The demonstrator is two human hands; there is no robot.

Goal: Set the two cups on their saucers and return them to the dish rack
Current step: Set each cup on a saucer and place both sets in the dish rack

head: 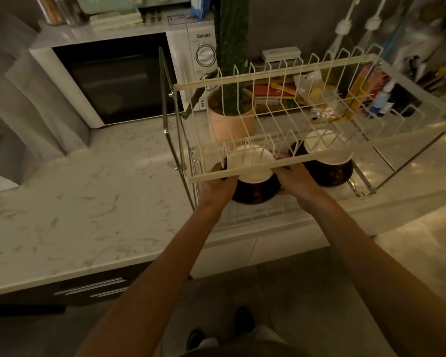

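Note:
A two-tier wire dish rack (242, 173) stands on the marble counter. Under its upper tier, a white-lined cup (252, 163) sits on a dark brown saucer (255, 193) at the rack's front left. My left hand (218, 185) grips the saucer's left edge and my right hand (298, 180) grips its right edge. A second white-lined cup (322, 144) sits on another dark saucer (330, 172) on the lower tier to the right, with no hand on it. The upper tier's wires partly hide both cups.
A white microwave (108, 83) stands at the back left. A pink pot with a tall cactus (229, 119) is behind the rack. Packets and bottles (371, 96) crowd the back right. The marble counter (75, 207) stretches left; its front edge is just below the rack.

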